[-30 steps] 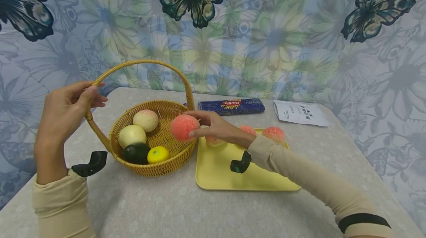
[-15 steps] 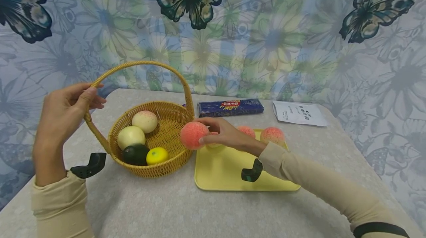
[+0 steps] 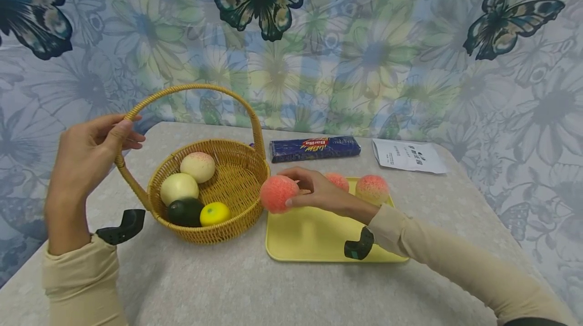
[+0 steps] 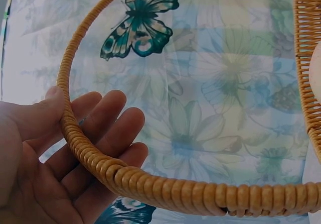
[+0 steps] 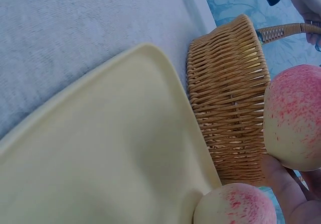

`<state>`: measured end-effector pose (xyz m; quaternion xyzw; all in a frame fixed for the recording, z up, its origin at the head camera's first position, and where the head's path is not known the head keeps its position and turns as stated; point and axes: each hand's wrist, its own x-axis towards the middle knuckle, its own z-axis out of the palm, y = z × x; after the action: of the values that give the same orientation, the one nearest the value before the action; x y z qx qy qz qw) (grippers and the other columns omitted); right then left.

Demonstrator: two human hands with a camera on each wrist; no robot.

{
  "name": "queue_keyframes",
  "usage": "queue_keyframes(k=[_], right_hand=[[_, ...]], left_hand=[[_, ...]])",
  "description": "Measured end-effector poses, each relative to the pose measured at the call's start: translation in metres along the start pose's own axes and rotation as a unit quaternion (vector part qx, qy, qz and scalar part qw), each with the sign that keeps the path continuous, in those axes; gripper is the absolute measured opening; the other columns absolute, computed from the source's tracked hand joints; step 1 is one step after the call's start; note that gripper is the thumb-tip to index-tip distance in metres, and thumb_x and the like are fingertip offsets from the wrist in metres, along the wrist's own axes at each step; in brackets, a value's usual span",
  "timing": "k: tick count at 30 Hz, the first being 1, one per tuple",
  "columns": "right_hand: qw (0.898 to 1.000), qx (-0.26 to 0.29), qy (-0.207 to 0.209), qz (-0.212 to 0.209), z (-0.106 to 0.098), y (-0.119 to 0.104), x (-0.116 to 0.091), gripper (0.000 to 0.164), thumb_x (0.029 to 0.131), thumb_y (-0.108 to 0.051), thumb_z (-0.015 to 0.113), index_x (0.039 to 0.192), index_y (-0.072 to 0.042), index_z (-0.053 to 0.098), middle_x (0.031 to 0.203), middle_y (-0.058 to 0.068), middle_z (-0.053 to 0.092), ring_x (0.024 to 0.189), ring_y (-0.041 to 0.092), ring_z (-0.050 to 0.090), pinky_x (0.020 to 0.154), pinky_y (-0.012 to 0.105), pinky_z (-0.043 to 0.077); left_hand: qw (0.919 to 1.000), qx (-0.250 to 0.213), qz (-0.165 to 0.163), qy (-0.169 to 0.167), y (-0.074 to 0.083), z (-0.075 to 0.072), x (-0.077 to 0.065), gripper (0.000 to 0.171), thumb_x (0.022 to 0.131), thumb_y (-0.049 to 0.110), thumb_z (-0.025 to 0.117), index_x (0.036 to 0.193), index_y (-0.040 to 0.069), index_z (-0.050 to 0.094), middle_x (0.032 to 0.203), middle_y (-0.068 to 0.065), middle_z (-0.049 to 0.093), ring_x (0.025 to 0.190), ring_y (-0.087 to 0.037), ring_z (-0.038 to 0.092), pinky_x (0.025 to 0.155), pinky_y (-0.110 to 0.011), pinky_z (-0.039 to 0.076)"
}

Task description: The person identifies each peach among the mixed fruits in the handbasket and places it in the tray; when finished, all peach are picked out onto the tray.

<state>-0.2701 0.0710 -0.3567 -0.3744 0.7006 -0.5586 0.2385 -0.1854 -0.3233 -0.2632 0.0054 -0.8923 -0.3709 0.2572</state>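
Note:
My left hand (image 3: 93, 149) grips the handle (image 3: 189, 88) of a wicker basket (image 3: 214, 235) between thumb and fingers; the left wrist view shows the fingers (image 4: 123, 126) beside the wrapped handle. Inside the basket lie a whitish peach (image 3: 198, 166), a pale round fruit (image 3: 179, 188), a dark green fruit (image 3: 185, 211) like an avocado and a yellow lemon-like fruit (image 3: 215, 213). My right hand (image 3: 321, 193) pinches a pink peach (image 3: 279, 194) over the yellow tray's (image 3: 314, 235) left edge, near the basket rim. Two peaches show on the tray, one (image 3: 372, 189) at its back right corner.
Behind the tray lies a blue Barilla box (image 3: 315, 149). A white printed packet (image 3: 410, 156) is at the back right of the table (image 3: 218, 285). A butterfly-patterned cloth (image 3: 291, 63) hangs behind the table.
My right hand has moved right and toward me with the peach, from above the basket to over the tray's left edge. My left hand keeps its place on the handle.

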Motion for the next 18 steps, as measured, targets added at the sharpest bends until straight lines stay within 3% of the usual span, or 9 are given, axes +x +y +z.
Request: queue_keyframes(k=[18], right_hand=[[0.999,-0.022,-0.011,0.029,-0.002,0.03,-0.03,0.056,0.084,-0.013,0.071,0.136,-0.015,0.05,0.135,0.006,0.051,0.119,0.023,0.056,0.094,0.037,0.05]], left_hand=[[0.9999,-0.013,0.009,0.004,-0.002,0.002,0.0,0.041,0.1,0.034,0.05,0.126,0.005,0.062,0.078,0.024,0.064,0.071,0.011,0.061,0.059,-0.01,0.047]])
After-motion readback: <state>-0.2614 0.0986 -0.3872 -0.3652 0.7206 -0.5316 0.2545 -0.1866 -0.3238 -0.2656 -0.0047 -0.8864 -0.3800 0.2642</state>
